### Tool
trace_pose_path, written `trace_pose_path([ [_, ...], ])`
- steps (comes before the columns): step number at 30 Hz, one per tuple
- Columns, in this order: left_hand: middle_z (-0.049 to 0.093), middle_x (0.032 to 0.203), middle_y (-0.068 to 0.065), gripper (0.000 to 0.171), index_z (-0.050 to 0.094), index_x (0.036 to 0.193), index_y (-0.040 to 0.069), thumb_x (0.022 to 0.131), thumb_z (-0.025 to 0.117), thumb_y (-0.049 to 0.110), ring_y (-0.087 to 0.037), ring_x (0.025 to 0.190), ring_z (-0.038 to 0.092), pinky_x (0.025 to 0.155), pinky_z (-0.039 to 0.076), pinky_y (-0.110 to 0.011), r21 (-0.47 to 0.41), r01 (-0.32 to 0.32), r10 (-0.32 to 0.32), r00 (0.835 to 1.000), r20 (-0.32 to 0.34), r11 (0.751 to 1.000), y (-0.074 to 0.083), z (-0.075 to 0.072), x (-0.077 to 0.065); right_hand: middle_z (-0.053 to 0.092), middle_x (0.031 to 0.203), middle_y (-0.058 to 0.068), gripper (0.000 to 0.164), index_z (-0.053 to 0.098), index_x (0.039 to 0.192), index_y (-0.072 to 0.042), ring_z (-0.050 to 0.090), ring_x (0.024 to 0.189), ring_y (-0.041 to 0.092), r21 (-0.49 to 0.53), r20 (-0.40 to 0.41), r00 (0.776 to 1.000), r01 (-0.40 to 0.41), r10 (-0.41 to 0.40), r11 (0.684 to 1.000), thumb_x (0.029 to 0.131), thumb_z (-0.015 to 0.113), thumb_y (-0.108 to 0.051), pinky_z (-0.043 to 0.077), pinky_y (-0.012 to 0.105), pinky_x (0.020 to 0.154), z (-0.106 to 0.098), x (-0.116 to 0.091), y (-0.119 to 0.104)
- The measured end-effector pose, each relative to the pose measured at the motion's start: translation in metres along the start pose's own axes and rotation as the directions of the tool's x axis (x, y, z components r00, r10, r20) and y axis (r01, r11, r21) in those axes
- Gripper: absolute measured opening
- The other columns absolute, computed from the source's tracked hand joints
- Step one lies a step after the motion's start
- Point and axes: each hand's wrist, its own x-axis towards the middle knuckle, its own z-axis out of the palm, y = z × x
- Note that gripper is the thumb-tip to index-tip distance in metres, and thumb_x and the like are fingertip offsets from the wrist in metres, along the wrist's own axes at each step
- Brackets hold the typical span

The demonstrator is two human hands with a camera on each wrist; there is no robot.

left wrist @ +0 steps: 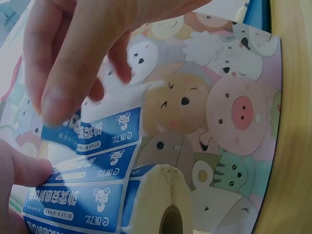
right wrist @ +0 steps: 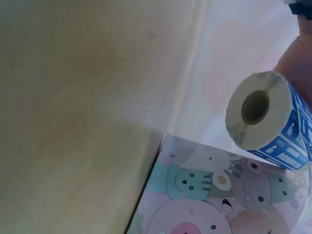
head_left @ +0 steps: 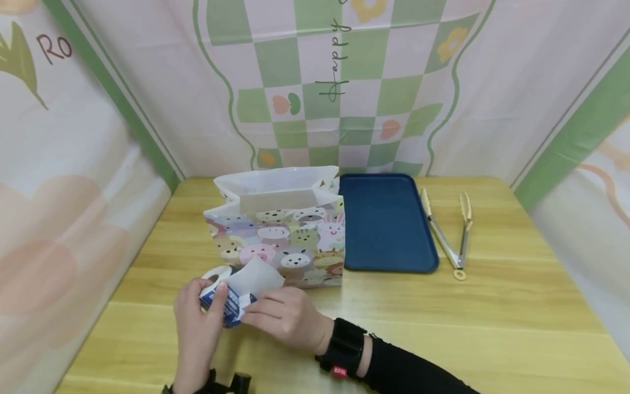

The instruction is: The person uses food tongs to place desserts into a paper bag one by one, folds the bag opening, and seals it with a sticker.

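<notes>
A roll of blue-and-white printed sticker labels (head_left: 230, 311) is gripped in my left hand (head_left: 194, 323), thumb across its printed side. From it a strip of pale backing paper (head_left: 256, 278) curls up. My right hand (head_left: 292, 320) pinches a label (left wrist: 63, 134) at the loose end; in the left wrist view it looks partly lifted from the strip. Right behind both hands stands an upright paper bag (head_left: 295, 243) with cartoon animal faces, its top open. The right wrist view shows the roll's round end (right wrist: 256, 107) and cardboard core; my right fingers are out of that view.
A dark blue tray (head_left: 389, 224) lies right of the bag, close against it. Beyond it, spread metal tongs (head_left: 458, 254) with beige tips rest on the wood-grain table (head_left: 492, 317). Patterned cloth (head_left: 364, 65) hangs behind and at both sides.
</notes>
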Motion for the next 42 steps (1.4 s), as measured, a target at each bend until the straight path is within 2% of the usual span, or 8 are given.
trace_pose_path([
  [5, 0.06, 0.114, -0.021, 0.027, 0.058, 0.102, -0.002, 0.093, 0.065, 0.022, -0.033, 0.109, 0.05, 0.097, 0.033, -0.048, -0.004, 0.061, -0.061, 0.998, -0.004, 0.998, -0.003, -0.006, 0.006, 0.075, 0.097, -0.01, 0.013, 0.076, 0.099, -0.021, 0.067, 0.089, 0.0, 0.171, 0.07, 0.987, -0.155, 0.144, 0.973, 0.086, 0.075, -0.023, 0.05, 0.013, 0.086, -0.006, 0.003, -0.003],
  [10, 0.055, 0.123, -0.019, 0.034, 0.055, 0.108, 0.0, 0.096, 0.06, 0.031, -0.034, 0.116, 0.048, 0.1, 0.034, -0.052, 0.014, 0.155, -0.155, 0.987, 0.042, 0.988, -0.01, -0.013, 0.01, 0.073, 0.096, -0.008, 0.019, 0.073, 0.101, -0.018, 0.065, 0.091, 0.0, 0.375, 0.14, 0.924, -0.382, 0.355, 0.845, 0.083, 0.077, -0.02, 0.047, 0.013, 0.09, -0.016, 0.009, -0.005],
  [13, 0.054, 0.124, -0.019, 0.035, 0.054, 0.109, -0.001, 0.096, 0.06, 0.031, -0.034, 0.116, 0.046, 0.099, 0.034, -0.052, 0.026, 0.176, -0.177, 0.983, 0.057, 0.984, -0.013, -0.015, 0.012, 0.072, 0.091, -0.001, 0.022, 0.071, 0.101, -0.012, 0.065, 0.083, 0.004, 0.509, 0.168, 0.855, -0.501, 0.49, 0.7, 0.08, 0.078, -0.011, 0.052, 0.014, 0.08, -0.025, 0.014, -0.005],
  [20, 0.056, 0.115, -0.022, 0.034, 0.056, 0.107, -0.004, 0.094, 0.063, 0.026, -0.034, 0.11, 0.047, 0.092, 0.034, -0.047, 0.067, 0.16, -0.161, 0.987, 0.003, 0.985, -0.032, -0.019, 0.016, 0.07, 0.091, 0.012, 0.041, 0.065, 0.117, 0.003, 0.066, 0.08, 0.008, 0.779, 0.295, 0.605, -0.6, 0.74, 0.18, 0.077, 0.074, 0.006, 0.058, 0.027, 0.07, -0.069, 0.01, 0.015],
  [24, 0.056, 0.112, -0.025, 0.039, 0.058, 0.11, -0.006, 0.094, 0.063, 0.029, -0.038, 0.107, 0.048, 0.089, 0.034, -0.049, 0.103, 0.16, -0.156, 0.987, -0.043, 0.982, -0.049, -0.025, 0.026, 0.066, 0.1, 0.001, 0.028, 0.074, 0.097, -0.013, 0.064, 0.091, 0.008, 0.843, 0.309, 0.542, -0.536, 0.781, 0.038, 0.079, 0.071, 0.009, 0.057, 0.022, 0.076, -0.1, 0.001, 0.04],
  [32, 0.061, 0.103, -0.034, 0.044, 0.06, 0.109, -0.01, 0.092, 0.065, 0.03, -0.046, 0.101, 0.049, 0.099, 0.026, -0.058, 0.252, 0.098, -0.088, 0.995, -0.051, 0.963, -0.078, -0.036, 0.055, 0.052, 0.123, 0.002, 0.029, 0.074, 0.087, -0.016, 0.063, 0.098, 0.012, 0.873, 0.211, 0.326, -0.487, 0.922, -0.027, 0.086, 0.063, 0.011, 0.053, 0.02, 0.084, -0.149, -0.004, 0.089],
  [38, 0.056, 0.105, -0.032, 0.038, 0.058, 0.108, -0.008, 0.091, 0.064, 0.026, -0.048, 0.106, 0.045, 0.099, 0.024, -0.058, 0.278, 0.088, -0.064, 0.994, -0.092, 0.957, -0.085, -0.03, 0.072, 0.053, 0.117, 0.001, 0.024, 0.072, 0.11, -0.011, 0.055, 0.103, 0.012, 0.837, 0.079, 0.18, -0.547, 0.981, 0.033, 0.093, 0.06, 0.001, 0.049, 0.019, 0.086, -0.16, -0.005, 0.129],
  [42, 0.056, 0.106, -0.029, 0.03, 0.058, 0.101, -0.004, 0.092, 0.063, 0.025, -0.045, 0.105, 0.047, 0.092, 0.03, -0.054, 0.266, 0.062, -0.04, 0.995, -0.09, 0.962, -0.087, -0.026, 0.08, 0.057, 0.113, 0.0, 0.049, 0.049, 0.143, -0.021, 0.056, 0.107, 0.014, 0.702, 0.162, 0.175, -0.712, 0.971, 0.011, 0.097, 0.06, -0.015, 0.045, 0.022, 0.096, -0.158, -0.008, 0.152],
])
